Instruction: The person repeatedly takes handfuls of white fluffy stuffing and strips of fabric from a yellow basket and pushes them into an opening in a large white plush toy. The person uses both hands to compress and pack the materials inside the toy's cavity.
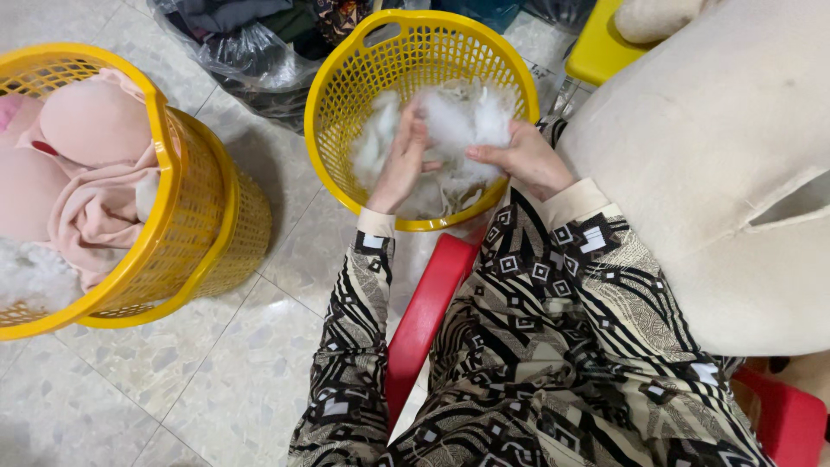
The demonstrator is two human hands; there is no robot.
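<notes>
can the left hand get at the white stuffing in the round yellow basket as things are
Probably yes: the left hand is already inside the open-topped yellow basket, resting on the white stuffing, with nothing covering it.

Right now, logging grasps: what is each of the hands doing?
Left hand: closed on white stuffing in the yellow basket.
Right hand: closed on the same stuffing.

Both arms, in black-and-cream patterned sleeves, reach forward over the rim of the round yellow basket (324,130). The left hand (402,160) sits inside it, fingers bent and closing. The right hand (527,160) is at its right rim, fingers curled inward.
</notes>
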